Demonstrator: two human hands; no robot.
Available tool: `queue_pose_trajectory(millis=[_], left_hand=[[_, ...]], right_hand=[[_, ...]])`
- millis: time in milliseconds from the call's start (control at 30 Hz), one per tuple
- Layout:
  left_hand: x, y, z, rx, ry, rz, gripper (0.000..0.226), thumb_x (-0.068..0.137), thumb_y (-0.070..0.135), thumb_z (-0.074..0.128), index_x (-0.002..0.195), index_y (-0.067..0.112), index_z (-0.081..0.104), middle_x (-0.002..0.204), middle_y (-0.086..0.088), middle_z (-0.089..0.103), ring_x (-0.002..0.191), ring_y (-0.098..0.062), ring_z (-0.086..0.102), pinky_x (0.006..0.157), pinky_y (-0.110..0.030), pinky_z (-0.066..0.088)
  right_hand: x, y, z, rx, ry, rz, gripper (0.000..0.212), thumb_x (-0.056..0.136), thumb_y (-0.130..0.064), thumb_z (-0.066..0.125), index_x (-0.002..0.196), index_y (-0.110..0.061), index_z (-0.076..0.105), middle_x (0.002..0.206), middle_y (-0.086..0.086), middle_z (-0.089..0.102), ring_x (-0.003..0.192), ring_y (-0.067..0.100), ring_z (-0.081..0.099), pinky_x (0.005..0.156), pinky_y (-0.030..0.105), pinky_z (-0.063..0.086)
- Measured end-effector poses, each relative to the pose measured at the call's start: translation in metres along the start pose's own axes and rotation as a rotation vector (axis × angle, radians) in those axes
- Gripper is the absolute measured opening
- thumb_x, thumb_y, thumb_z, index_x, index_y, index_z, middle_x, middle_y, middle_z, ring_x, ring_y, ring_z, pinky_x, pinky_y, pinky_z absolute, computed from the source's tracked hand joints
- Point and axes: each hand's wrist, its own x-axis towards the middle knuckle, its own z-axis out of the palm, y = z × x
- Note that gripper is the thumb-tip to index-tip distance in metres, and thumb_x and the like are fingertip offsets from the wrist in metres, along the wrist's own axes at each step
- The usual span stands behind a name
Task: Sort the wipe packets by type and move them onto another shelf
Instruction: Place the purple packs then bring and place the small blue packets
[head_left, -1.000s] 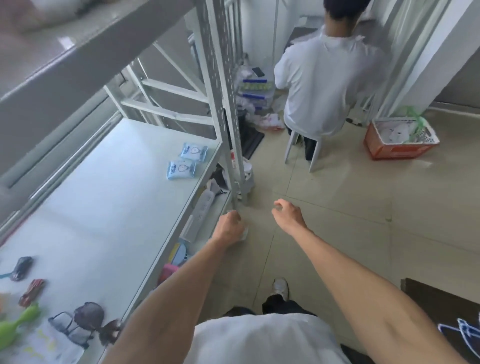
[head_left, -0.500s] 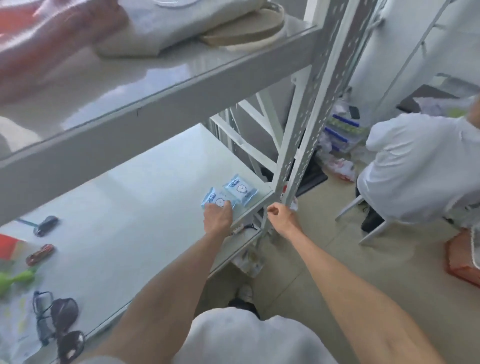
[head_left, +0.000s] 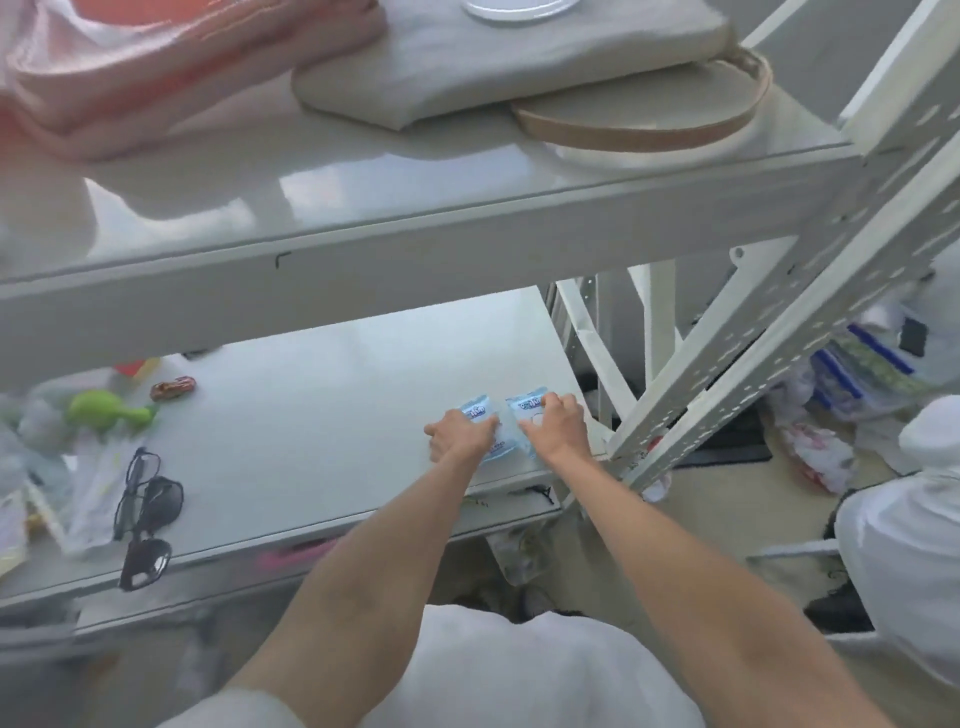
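A pale-blue plastic wipe packet (head_left: 525, 410) lay near the right front corner of the white metal shelf (head_left: 311, 426), the right grip (head_left: 558, 428) curled over its far edge. Just beside it, the left grip (head_left: 460, 436) covered a second pale-blue packet (head_left: 475, 413); whether it clasped that one, I couldn't tell.

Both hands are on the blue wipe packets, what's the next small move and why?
Probably grip and lift them: the left hand covers the left packet, the right hand the right packet, and both packets lie flat on the middle shelf.
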Motion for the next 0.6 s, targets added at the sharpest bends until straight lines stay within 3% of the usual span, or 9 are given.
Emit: queue_pose_trajectory(millis=[100, 200, 333, 467, 533, 600], left_hand=[[-0.007, -0.006, -0.001, -0.062, 0.000, 0.024, 0.064, 0.087, 0.052, 0.068, 0.130, 0.006, 0.055, 0.133, -0.016, 0.048, 0.119, -0.036, 0.060, 0.098, -0.041, 0.052], [-0.010, -0.018, 0.002, -0.127, 0.053, 0.054, 0.052, 0.083, 0.046, 0.067, 0.114, 0.004, 0.064, 0.121, -0.015, 0.062, 0.106, -0.032, 0.066, 0.083, -0.037, 0.055], [-0.024, -0.037, -0.003, -0.298, 0.098, 0.056, 0.039, 0.089, 0.036, 0.068, 0.113, 0.005, 0.064, 0.109, -0.011, 0.068, 0.102, -0.028, 0.065, 0.081, -0.033, 0.051], [-0.045, -0.074, -0.025, -0.510, 0.143, -0.027, 0.014, 0.081, 0.024, 0.071, 0.090, 0.013, 0.070, 0.084, -0.004, 0.073, 0.080, -0.023, 0.068, 0.067, -0.029, 0.051], [-0.056, -0.105, -0.035, -0.678, 0.191, -0.066, 0.029, 0.064, 0.024, 0.072, 0.091, 0.014, 0.072, 0.089, -0.004, 0.076, 0.087, -0.027, 0.073, 0.078, -0.038, 0.059], [-0.068, -0.142, -0.044, -0.823, 0.238, -0.068, 0.034, 0.060, 0.022, 0.072, 0.094, 0.018, 0.073, 0.093, -0.001, 0.078, 0.090, -0.025, 0.074, 0.085, -0.040, 0.060]], right_hand=[[0.006, 0.001, 0.002, -0.059, -0.034, 0.029, 0.066, 0.085, -0.040, 0.079, 0.129, -0.007, 0.042, 0.128, 0.020, 0.052, 0.118, 0.037, 0.052, 0.095, 0.045, 0.049], [0.013, -0.003, 0.000, 0.004, -0.166, 0.110, 0.082, 0.079, -0.036, 0.084, 0.138, -0.002, 0.037, 0.131, 0.021, 0.057, 0.121, 0.038, 0.059, 0.096, 0.044, 0.050], [0.017, -0.009, 0.012, 0.362, -0.401, 0.170, 0.059, 0.070, -0.036, 0.083, 0.116, -0.003, 0.066, 0.109, 0.009, 0.072, 0.105, 0.026, 0.069, 0.088, 0.035, 0.057], [-0.003, -0.022, 0.034, 0.702, -0.618, 0.162, 0.048, 0.057, -0.024, 0.089, 0.097, -0.002, 0.074, 0.099, 0.018, 0.077, 0.089, 0.033, 0.074, 0.087, 0.057, 0.060], [-0.026, -0.042, 0.042, 0.746, -0.731, 0.104, 0.036, 0.066, -0.012, 0.086, 0.098, -0.002, 0.073, 0.102, 0.025, 0.074, 0.086, 0.035, 0.070, 0.078, 0.052, 0.062], [-0.051, -0.065, 0.056, 0.739, -0.808, 0.035, 0.037, 0.064, -0.009, 0.084, 0.099, -0.002, 0.075, 0.105, 0.026, 0.075, 0.086, 0.035, 0.070, 0.078, 0.052, 0.061]])
